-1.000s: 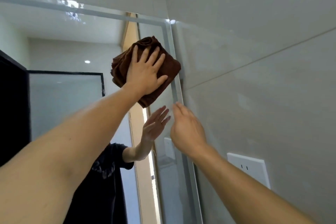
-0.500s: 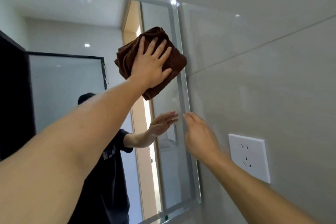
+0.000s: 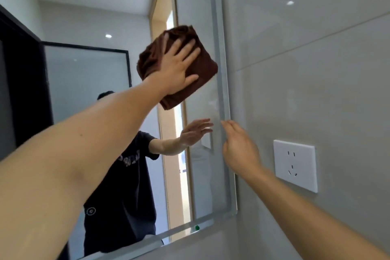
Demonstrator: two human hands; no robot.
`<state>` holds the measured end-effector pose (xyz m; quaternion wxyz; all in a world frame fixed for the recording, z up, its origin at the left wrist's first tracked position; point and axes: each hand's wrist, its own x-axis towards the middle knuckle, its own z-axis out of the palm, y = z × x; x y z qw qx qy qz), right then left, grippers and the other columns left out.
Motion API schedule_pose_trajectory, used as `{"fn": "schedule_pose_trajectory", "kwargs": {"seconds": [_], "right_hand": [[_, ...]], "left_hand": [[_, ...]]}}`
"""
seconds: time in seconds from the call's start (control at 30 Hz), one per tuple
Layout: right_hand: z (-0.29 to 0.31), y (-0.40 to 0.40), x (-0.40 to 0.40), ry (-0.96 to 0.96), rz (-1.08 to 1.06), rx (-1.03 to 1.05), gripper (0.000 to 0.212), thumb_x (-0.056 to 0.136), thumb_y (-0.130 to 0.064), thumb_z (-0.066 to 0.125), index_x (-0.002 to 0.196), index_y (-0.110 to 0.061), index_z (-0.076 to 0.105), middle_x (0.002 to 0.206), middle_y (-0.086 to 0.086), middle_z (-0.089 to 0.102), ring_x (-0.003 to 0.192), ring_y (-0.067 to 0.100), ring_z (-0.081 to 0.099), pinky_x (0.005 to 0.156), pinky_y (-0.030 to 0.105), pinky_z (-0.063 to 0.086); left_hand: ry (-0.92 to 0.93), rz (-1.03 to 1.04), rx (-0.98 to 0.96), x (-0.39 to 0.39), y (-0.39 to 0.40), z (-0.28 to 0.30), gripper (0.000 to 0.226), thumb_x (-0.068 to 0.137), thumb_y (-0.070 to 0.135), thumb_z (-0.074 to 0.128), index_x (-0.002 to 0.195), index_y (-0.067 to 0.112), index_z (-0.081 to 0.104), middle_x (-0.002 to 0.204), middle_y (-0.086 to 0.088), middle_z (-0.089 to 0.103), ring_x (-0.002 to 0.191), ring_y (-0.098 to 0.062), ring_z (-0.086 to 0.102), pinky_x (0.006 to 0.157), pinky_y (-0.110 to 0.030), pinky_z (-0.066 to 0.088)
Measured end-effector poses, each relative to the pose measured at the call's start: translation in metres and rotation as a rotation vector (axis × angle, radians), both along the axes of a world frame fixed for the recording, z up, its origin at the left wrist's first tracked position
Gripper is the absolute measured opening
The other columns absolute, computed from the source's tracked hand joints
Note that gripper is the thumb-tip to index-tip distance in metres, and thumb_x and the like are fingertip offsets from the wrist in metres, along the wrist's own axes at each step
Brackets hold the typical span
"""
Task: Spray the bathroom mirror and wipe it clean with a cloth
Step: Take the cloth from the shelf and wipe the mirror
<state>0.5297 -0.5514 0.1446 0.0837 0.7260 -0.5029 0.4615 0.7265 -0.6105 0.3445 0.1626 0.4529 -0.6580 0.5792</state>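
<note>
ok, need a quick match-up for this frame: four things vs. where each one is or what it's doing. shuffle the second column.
Things:
1. cloth
2. left hand
3. right hand
4. socket

Places/states:
A. fingertips at the mirror's right frame, holding nothing
B. white, on the tiled wall right of the mirror
C. brown, folded, against the glass near the mirror's upper right
D. spread flat, pressing the cloth to the glass

Pairs: 1-C, 2-D, 3-A, 4-B
</note>
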Motion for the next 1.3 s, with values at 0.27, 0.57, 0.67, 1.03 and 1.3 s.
{"fn": "schedule_pose_trajectory", "kwargs": {"seconds": [0.27,0.57,0.67,1.03,1.3], "right_hand": [[-0.016,-0.009,0.016,-0.358,0.148,-0.174,0.05,0.087,0.01,0.044,0.132,-0.01,0.057,0.134,0.006,0.057,0.115,0.024,0.059,0.096,0.029,0.045],[-0.002,-0.009,0.032,-0.329,0.191,-0.227,0.049,0.092,0.007,0.046,0.133,-0.018,0.056,0.134,-0.003,0.054,0.108,0.012,0.057,0.084,0.014,0.04],[0.008,-0.008,0.044,-0.31,0.21,-0.208,0.049,0.094,0.004,0.046,0.136,-0.02,0.055,0.138,-0.005,0.051,0.115,0.013,0.056,0.086,0.017,0.04],[0.109,0.002,0.112,-0.221,0.289,-0.501,0.045,0.096,-0.005,0.046,0.139,-0.014,0.053,0.142,0.002,0.053,0.127,0.021,0.051,0.101,0.034,0.044],[0.212,0.003,0.135,-0.155,0.191,-0.642,0.05,0.095,-0.008,0.051,0.145,-0.015,0.048,0.149,0.004,0.047,0.135,0.024,0.045,0.109,0.035,0.038]], "left_hand": [[0.086,-0.105,0.059,-0.033,-0.012,-0.176,0.078,0.092,0.052,0.043,0.156,0.01,0.028,0.162,-0.014,0.027,0.147,-0.04,0.025,0.118,-0.066,0.006],[-0.064,-0.173,0.085,0.025,0.012,-0.076,0.074,0.088,0.052,0.046,0.146,0.006,0.048,0.152,-0.018,0.045,0.141,-0.039,0.038,0.124,-0.037,-0.012],[0.115,-0.071,-0.189,0.059,0.041,0.02,0.073,0.093,0.056,0.046,0.153,0.015,0.038,0.16,-0.012,0.034,0.144,-0.041,0.032,0.113,-0.037,-0.033],[0.199,0.172,-0.243,0.084,0.064,0.017,0.08,0.093,0.068,0.022,0.159,0.023,0.017,0.167,-0.003,0.016,0.15,-0.033,0.021,0.119,-0.063,0.005],[0.41,0.153,-0.351,0.142,0.086,0.111,0.077,0.093,0.066,0.027,0.159,0.027,0.02,0.167,-0.001,0.015,0.149,-0.034,0.021,0.12,-0.06,-0.001]]}}
